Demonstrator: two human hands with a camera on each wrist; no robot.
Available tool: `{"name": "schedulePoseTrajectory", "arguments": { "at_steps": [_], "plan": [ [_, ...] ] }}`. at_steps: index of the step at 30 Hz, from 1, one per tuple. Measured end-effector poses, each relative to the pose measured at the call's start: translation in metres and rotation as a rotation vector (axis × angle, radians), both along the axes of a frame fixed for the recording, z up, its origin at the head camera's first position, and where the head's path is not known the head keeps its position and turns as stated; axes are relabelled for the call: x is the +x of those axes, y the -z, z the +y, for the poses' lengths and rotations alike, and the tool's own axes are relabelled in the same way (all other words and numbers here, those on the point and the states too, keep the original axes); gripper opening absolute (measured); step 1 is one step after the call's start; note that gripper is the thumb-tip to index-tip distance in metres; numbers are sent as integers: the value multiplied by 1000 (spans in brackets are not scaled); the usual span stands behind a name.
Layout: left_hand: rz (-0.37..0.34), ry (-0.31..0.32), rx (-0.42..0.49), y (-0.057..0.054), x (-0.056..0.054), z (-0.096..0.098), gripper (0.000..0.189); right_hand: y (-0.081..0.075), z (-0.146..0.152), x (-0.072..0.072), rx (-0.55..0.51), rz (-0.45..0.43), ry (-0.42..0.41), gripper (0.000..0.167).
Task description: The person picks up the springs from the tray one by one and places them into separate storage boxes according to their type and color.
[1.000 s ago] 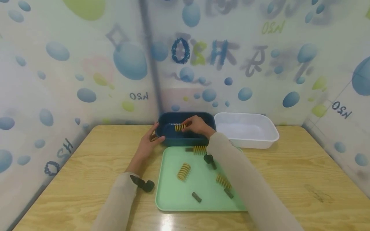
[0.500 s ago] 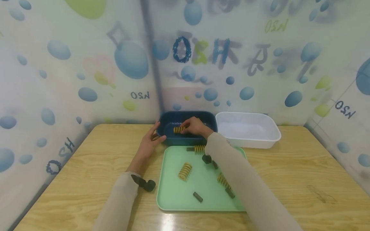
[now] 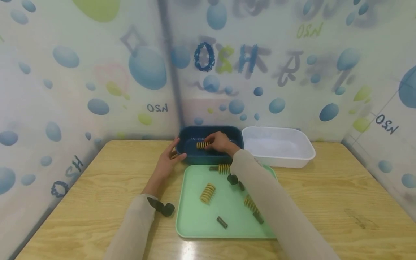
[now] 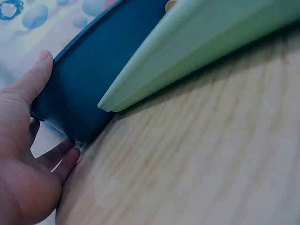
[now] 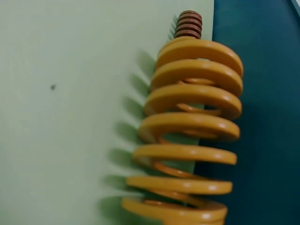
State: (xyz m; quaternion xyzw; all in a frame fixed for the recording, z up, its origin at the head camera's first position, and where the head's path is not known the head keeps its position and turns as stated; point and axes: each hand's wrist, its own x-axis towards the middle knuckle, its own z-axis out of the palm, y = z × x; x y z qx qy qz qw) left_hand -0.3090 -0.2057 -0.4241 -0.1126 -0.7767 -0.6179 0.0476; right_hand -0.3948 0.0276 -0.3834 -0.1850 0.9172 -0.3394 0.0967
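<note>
In the head view, my right hand [image 3: 221, 142] reaches into the dark blue tub [image 3: 208, 159] and pinches a yellow coil spring [image 3: 201, 145] lying sideways. My left hand [image 3: 166, 161] rests against the tub's left end, thumb at the front wall and fingers spread along the side; the left wrist view shows these fingers [image 4: 67, 161] by its base. On the green tray [image 3: 195, 225] below lie yellow springs, among them one at the middle [image 3: 207, 193], and small dark springs such as one near the front [image 3: 222, 222]. The right wrist view shows a large yellow spring [image 5: 192, 124], not the hand.
A white tub [image 3: 276, 159] stands right of the blue one, close beside it. Both are at the back of the wooden table [image 3: 334, 195], near the patterned wall [image 3: 276, 86]. My right sleeve [image 3: 276, 202] covers the tray's right part.
My right hand, with the yellow spring, has dipped slightly in the blue tub since a second ago. The left hand stays at the tub's end.
</note>
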Motion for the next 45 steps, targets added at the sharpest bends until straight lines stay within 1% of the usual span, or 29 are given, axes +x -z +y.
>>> {"name": "schedulePoseTrajectory", "arguments": {
  "at_steps": [4, 8, 11, 15, 22, 25, 28, 31, 34, 41, 45],
  "plan": [
    [1, 5, 7, 1, -1, 1, 71, -2, 2, 1, -15, -5, 29, 34],
    [8, 13, 7, 2, -1, 1, 70, -3, 5, 2, -9, 3, 36, 36],
    [16, 21, 6, 4, -1, 2, 70, -6, 8, 2, 6, 24, 32, 38],
    [19, 26, 7, 6, -1, 3, 71, -14, 15, 3, 11, 56, 24, 38],
    [17, 16, -14, 7, 0, 2, 69, -30, 29, 8, -78, 24, -5, 40],
    [9, 12, -15, 6, 1, 2, 70, -40, 37, 10, -111, 27, -13, 42],
    [4, 11, -18, 5, 2, 1, 71, -50, 47, 14, -173, 6, -14, 42],
    [-3, 10, -19, 4, 2, 1, 71, -55, 58, 19, -241, -15, -20, 41],
    [-6, 7, -20, 4, 1, 0, 70, -57, 69, 26, -279, -23, -13, 39],
    [1, 9, -33, 3, 0, -2, 70, -53, 96, 47, -300, 4, 0, 40],
    [5, 13, -35, 2, -1, -2, 70, -53, 110, 59, -310, 7, 7, 38]
  ]
}}
